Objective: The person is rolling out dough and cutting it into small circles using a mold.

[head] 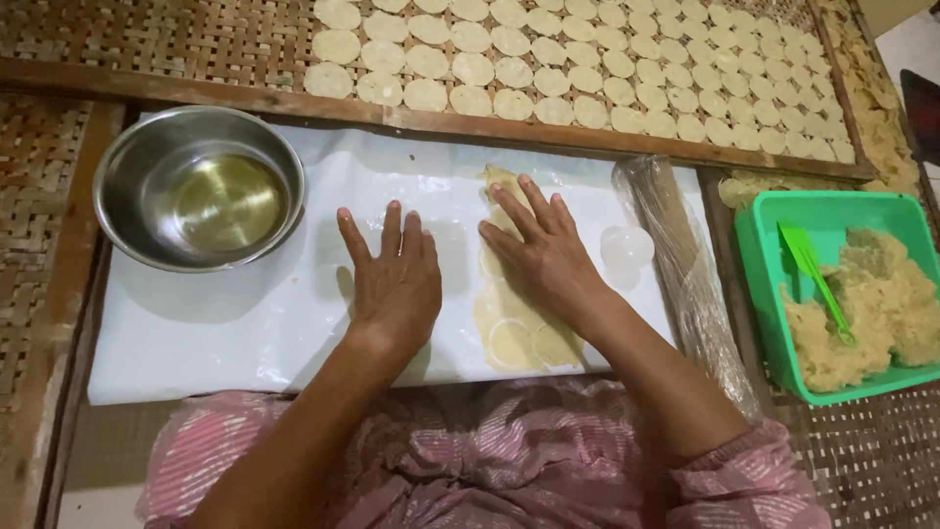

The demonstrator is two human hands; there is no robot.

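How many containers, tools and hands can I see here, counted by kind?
Steel bowl: 1
Green tub: 1
Green spatula: 1
Wrapped rolling pin: 1
Round cutter: 1
Hands: 2, left hand, right hand
Total: 7

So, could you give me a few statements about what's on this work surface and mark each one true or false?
1. The right hand lies flat on the strip of rolled dough. True.
2. The left hand grips the metal bowl. False: it rests flat on the white sheet, apart from the bowl.
3. The green tub holds dough and a green spatula. True.
4. The woven tray at the top is bare. False: rows of pale dough rounds cover much of it.
5. Circles are already pressed into the dough strip. True.
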